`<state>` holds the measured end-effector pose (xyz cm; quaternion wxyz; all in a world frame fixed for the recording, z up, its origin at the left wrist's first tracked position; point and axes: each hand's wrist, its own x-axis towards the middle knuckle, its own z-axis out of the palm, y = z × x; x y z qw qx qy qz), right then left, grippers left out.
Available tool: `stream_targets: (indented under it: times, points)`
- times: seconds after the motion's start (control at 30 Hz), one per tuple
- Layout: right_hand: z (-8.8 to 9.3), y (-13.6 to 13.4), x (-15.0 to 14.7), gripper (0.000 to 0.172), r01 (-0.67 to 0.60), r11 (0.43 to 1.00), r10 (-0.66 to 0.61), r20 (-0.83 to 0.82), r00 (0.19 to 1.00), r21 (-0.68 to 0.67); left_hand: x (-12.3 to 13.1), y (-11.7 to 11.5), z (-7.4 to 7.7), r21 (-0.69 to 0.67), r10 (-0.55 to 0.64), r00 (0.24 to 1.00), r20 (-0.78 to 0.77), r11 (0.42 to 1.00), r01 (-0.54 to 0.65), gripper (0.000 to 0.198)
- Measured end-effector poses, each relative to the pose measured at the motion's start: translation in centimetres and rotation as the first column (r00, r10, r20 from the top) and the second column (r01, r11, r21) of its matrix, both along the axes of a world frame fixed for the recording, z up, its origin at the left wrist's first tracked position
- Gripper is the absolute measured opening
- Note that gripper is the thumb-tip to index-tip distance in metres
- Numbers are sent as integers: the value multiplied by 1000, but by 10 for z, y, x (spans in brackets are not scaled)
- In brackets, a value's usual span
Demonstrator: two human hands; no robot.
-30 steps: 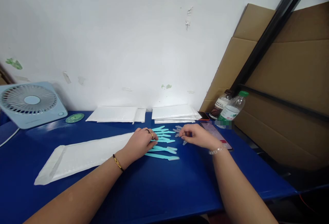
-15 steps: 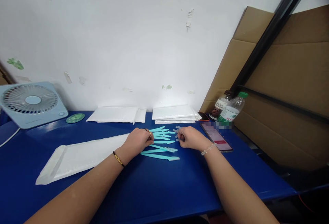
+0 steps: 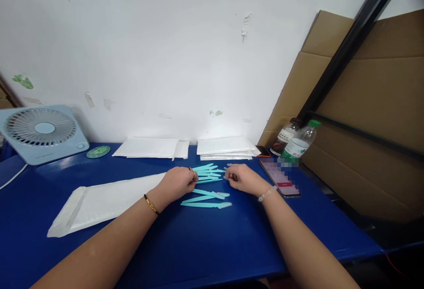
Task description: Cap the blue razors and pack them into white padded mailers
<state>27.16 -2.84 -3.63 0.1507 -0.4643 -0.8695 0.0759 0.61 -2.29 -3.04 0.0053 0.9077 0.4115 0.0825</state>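
Moved: one stick (image 3: 210, 181), drawn closer to the bunch (image 3: 203, 168).
Bunch: left of the phone (image 3: 281, 178).
Left hand (image 3: 179, 182): pinched on bunch, likely keeping it together.
Right hand (image 3: 244, 178): half-curled, just left of phone; hold unclear.

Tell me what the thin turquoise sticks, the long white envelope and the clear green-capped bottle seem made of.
Thin turquoise sticks: probably plastic, smooth, judging by their even colour. Long white envelope: plastic film or coated paper, faintly glossy, going by its soft sheen. Clear green-capped bottle: likely plastic, shiny, being see-through with highlights.
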Motion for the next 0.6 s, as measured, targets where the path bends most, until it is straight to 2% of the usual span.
stream_targets:
  times: [0.1,0.23,0.37,0.47,0.6]
  points:
    - [-1,2,4,19,-65,998,64,-66,996,-17,0,0,0,-4,4,1000,-3,1000,-4,17]
    - [-3,5,3,21,-120,993,120,-72,990,-2,0,2,0,-3,-3,1000,3,1000,3,17]
    - [-4,4,-3,15,-103,995,102,-109,989,-11,0,2,-2,-12,-13,1000,23,1000,14,19]
    - [-2,0,-9,11,-121,991,108,-180,978,-62,1,-1,-1,-48,-47,996,69,998,51,20]
    - [4,-3,-4,10,-156,967,103,-253,962,-201,3,-6,3,-160,-104,989,104,980,120,22]
